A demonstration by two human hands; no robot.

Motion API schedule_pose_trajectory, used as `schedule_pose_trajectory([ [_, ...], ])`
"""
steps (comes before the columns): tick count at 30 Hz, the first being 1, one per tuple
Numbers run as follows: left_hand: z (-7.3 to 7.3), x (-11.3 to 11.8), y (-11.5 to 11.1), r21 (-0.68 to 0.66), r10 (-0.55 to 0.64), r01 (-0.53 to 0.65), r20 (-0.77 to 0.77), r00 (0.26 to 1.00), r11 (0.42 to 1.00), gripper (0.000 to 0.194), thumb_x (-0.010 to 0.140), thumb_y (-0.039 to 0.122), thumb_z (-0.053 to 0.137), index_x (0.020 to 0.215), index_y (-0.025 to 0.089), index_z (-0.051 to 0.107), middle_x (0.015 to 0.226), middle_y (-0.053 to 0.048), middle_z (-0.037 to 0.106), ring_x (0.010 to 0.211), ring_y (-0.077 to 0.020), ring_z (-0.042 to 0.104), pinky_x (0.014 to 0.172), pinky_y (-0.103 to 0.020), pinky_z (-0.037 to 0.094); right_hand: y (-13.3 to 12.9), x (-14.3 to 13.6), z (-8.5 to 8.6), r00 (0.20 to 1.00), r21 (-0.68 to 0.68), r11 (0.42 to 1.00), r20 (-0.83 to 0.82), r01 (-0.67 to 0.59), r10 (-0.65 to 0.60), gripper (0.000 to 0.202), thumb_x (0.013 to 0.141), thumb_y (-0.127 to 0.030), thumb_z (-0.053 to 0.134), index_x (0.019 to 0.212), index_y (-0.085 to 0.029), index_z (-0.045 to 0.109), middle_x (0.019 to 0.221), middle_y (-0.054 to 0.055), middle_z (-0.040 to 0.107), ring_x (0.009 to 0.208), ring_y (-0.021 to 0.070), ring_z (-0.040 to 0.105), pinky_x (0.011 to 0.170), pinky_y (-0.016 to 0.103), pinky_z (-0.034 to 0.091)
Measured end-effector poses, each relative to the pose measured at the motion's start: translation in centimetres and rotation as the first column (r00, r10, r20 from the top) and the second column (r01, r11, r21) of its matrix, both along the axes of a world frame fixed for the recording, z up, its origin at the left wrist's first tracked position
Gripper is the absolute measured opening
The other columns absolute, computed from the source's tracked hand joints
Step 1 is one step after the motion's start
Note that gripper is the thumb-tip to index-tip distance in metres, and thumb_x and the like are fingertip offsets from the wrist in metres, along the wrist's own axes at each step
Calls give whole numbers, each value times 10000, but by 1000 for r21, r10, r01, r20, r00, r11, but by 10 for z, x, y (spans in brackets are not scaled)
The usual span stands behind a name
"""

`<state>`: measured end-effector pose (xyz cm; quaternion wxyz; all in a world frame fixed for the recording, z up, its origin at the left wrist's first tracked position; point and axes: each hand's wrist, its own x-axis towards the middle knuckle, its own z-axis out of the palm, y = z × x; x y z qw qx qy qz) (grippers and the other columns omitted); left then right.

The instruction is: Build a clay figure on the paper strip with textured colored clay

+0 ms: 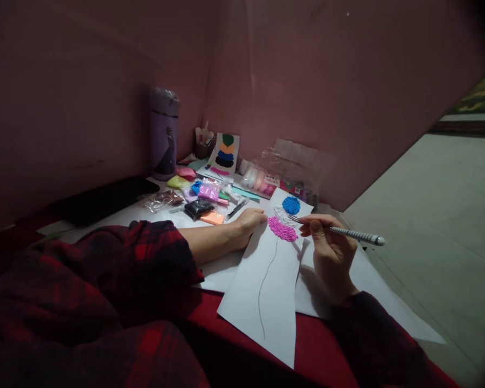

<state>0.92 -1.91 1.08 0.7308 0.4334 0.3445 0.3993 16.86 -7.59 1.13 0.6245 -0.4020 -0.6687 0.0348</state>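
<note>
A long white paper strip (281,302) lies tilted towards me, with a thin curved line drawn down it. Near its top are a textured blue patch (291,205), a white patch (285,216) and a pink patch (283,229). My left hand (248,226) grips the strip's left edge beside the patches. In my right hand (332,250) is a fork (358,235) with a striped handle, its tines touching or just over the right end of the white patch.
Packets of coloured clay (209,192) lie left of the strip, with a dark flat object (109,200) beyond. A purple bottle (164,140), a card with coloured shapes (225,156) and a clear plastic package (291,161) stand or lie near the pink wall.
</note>
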Motion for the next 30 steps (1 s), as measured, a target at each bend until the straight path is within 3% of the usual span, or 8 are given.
schedule_pose_trajectory([
  [4, 1, -1, -1, -3, 14, -14, -14, 1000, 1000, 163, 704, 10, 478, 636, 157, 458, 475, 4, 495, 405, -127, 493, 426, -226, 359, 1, -1, -1, 991, -6, 1000, -132, 25, -25, 130, 887, -280, 576, 816, -182, 624, 750, 19, 616, 566, 121, 552, 513, 266, 473],
  [8, 4, -1, -2, -2, 30, -30, -56, 998, 1000, 164, 783, 35, 491, 657, 141, 491, 482, 23, 474, 417, -106, 478, 439, -220, 375, 5, 4, -5, 987, -20, 996, -129, 91, -93, 180, 903, -328, 552, 815, -183, 612, 675, -4, 573, 504, 106, 510, 480, 255, 461],
  [10, 4, -1, -2, -10, 23, -24, -90, 996, 1000, 84, 866, 140, 510, 816, 118, 575, 633, 5, 564, 529, -106, 539, 518, -239, 453, 6, 6, -6, 986, -39, 989, -85, 142, -145, 184, 899, -338, 556, 816, -182, 608, 645, -16, 561, 477, 104, 510, 470, 257, 453],
  [12, 4, -1, -1, -23, 8, -11, -122, 992, 1000, 211, 899, 276, 529, 1028, 120, 589, 897, -45, 625, 737, -131, 605, 661, -300, 523, 7, 8, -6, 982, -58, 982, -44, 182, -185, 187, 892, -342, 564, 815, -177, 608, 629, -20, 562, 459, 105, 515, 459, 257, 443],
  [16, 5, 0, 0, -39, -6, -1, -158, 987, 999, 354, 892, 335, 542, 1191, 146, 544, 1171, -99, 576, 994, -203, 593, 830, -409, 519, 9, 9, -7, 979, -72, 976, -15, 204, -206, 195, 893, -342, 558, 818, -172, 615, 620, -21, 568, 450, 107, 516, 458, 258, 437],
  [25, 4, 0, 1, -36, 18, -25, -169, 985, 999, 356, 892, 342, 543, 1189, 147, 544, 1169, -96, 577, 991, -199, 593, 828, -406, 519, 14, 13, -12, 973, -77, 970, 35, 229, -227, 193, 892, -340, 560, 834, -172, 635, 632, -12, 594, 473, 118, 528, 473, 261, 448],
  [27, 2, 1, 2, -27, 32, -37, -163, 986, 999, 300, 896, 319, 538, 1127, 131, 569, 1067, -80, 610, 893, -170, 611, 763, -361, 531, 14, 14, -12, 973, -78, 971, 47, 228, -225, 189, 891, -339, 561, 836, -175, 638, 630, -13, 595, 468, 118, 525, 468, 258, 445],
  [30, 1, 1, 3, -2, 69, -70, -134, 989, 998, 114, 863, 134, 507, 911, 100, 606, 738, -40, 612, 624, -139, 596, 579, -275, 490, 13, 15, -12, 976, -83, 973, 64, 214, -209, 179, 891, -334, 563, 839, -181, 639, 636, -13, 598, 478, 120, 533, 479, 263, 453],
])
